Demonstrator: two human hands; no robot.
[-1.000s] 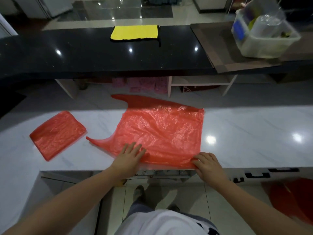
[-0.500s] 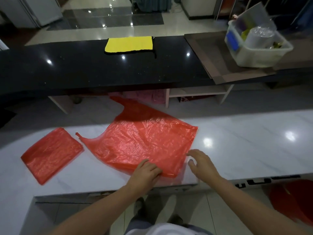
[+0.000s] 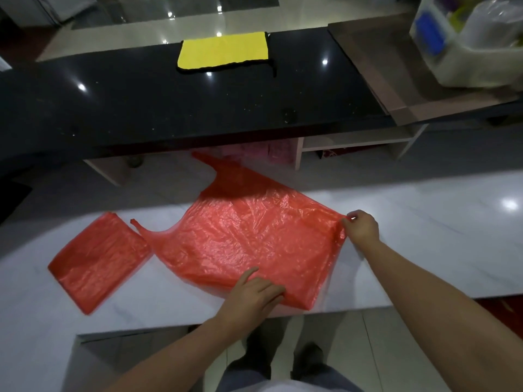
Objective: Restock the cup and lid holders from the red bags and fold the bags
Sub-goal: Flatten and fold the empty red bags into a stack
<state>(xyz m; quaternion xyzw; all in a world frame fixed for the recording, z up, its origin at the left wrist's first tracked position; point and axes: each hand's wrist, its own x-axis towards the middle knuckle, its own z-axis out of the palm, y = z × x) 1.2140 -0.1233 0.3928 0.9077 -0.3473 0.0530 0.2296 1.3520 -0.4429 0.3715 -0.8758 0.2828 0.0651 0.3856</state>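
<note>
Head view shows us midway through folding: we spread the open bag flat on the white table so its creases can be set cleanly. Our left hand lies at 6 o'clock of the bag, fingers fairly straight on the near edge, a flat grip that holds nothing but pins the plastic so it cannot slide on the slick stone. Our right hand sits at 3 o'clock, its grip narrow, thumb and fingertips pinching the far right corner; we judge this is to stretch that edge or lift it over for a fold. The handles trail toward 11 o'clock, one reaching past the table's far edge. Just beside the open bag, at 9 o'clock, the folded bag lies flat out of the working area, apparently finished. Beyond, on the black counter, a yellow cloth rests at 12 o'clock. Thin plastic springs back, so pressing matters here.
</note>
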